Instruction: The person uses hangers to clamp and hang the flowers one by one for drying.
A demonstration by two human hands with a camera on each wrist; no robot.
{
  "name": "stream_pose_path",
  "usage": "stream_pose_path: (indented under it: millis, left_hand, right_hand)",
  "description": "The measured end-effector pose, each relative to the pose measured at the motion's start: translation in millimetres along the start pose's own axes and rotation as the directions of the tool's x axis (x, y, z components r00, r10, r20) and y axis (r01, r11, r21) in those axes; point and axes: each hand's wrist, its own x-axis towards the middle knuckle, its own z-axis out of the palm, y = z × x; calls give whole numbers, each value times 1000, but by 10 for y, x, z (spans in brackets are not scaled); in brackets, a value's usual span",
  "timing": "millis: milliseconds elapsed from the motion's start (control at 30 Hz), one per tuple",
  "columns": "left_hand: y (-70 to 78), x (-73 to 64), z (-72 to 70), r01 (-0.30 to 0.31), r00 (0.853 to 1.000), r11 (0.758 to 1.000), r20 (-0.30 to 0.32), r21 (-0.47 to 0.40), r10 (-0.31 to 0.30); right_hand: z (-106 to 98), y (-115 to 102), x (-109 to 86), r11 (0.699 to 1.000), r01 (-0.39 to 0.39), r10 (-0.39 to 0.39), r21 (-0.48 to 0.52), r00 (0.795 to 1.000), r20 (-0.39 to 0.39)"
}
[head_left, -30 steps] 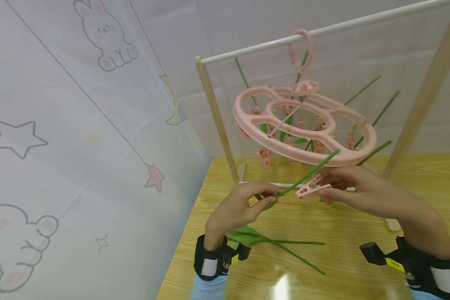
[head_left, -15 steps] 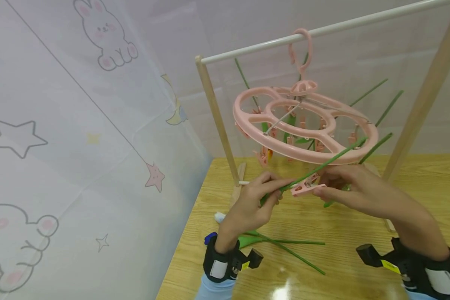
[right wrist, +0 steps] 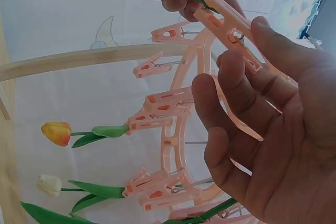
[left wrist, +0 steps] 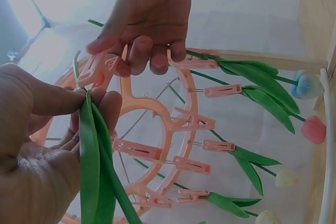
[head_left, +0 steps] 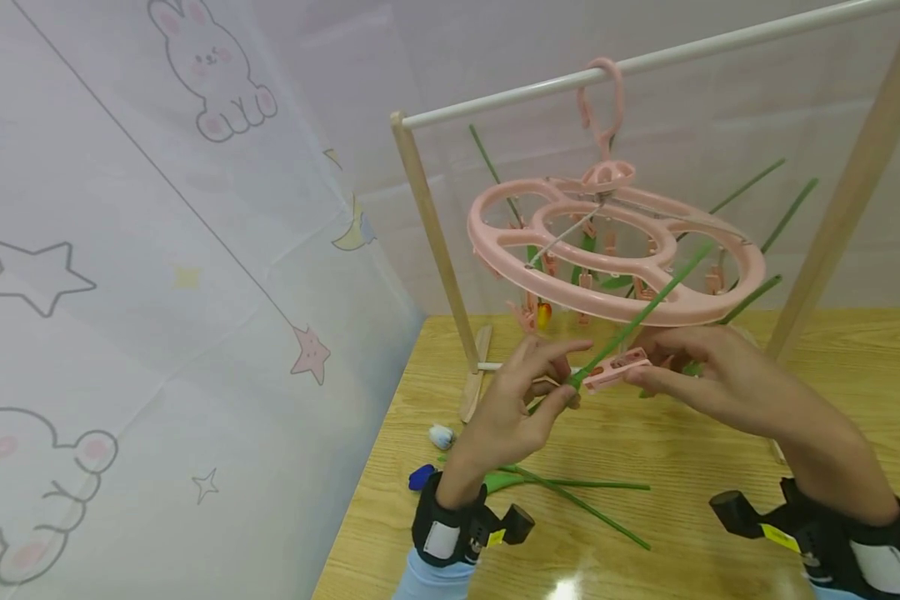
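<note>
In the head view, my left hand (head_left: 513, 412) pinches an artificial tulip by its green stem (head_left: 663, 293), which slants up to the right. Its long leaves (left wrist: 90, 166) hang below the fingers in the left wrist view; the bloom is out of sight. My right hand (head_left: 708, 367) holds a pink clothes peg (head_left: 615, 370) between thumb and fingers. This peg hangs from the front of a pink oval clip hanger (head_left: 570, 292). In the right wrist view, the peg's nose lies over the stem, right at the left fingertips, and its handles stand apart.
The hanger hooks over a white rail (head_left: 510, 90) between wooden posts (head_left: 429, 221). Other pegs hold tulips, among them an orange one (right wrist: 55, 133) and a pink one (left wrist: 314, 129). On the table (head_left: 555, 550) lie a blue tulip (head_left: 421, 477) and a pale one (head_left: 442, 436).
My left hand has moved right, bringing the stem to the peg. The peg's nose has gone from spread to narrow. My right hand stays nearly in place while the hanger turns slightly.
</note>
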Motion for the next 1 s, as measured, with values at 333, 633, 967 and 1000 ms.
stream_pose_path:
  millis: [333, 633, 967, 1000]
  left_hand:
    - [61, 44, 38, 5, 1000, 999, -17, -48, -6]
    - [73, 58, 81, -4, 1000, 999, -15, -45, 3]
    - [78, 54, 48, -60, 998, 994, -12, 90, 61]
    - [71, 51, 35, -73, 997, 989, -25, 130, 77]
  right_hand:
    - [15, 29, 13, 997, 73, -73, 2, 997, -22]
    - [17, 54, 0, 997, 67, -67, 25, 998, -7]
    - [-12, 34, -2, 999, 34, -34, 3, 999, 23]
    - [-20, 30, -6, 1000, 29, -29, 1, 999, 25]
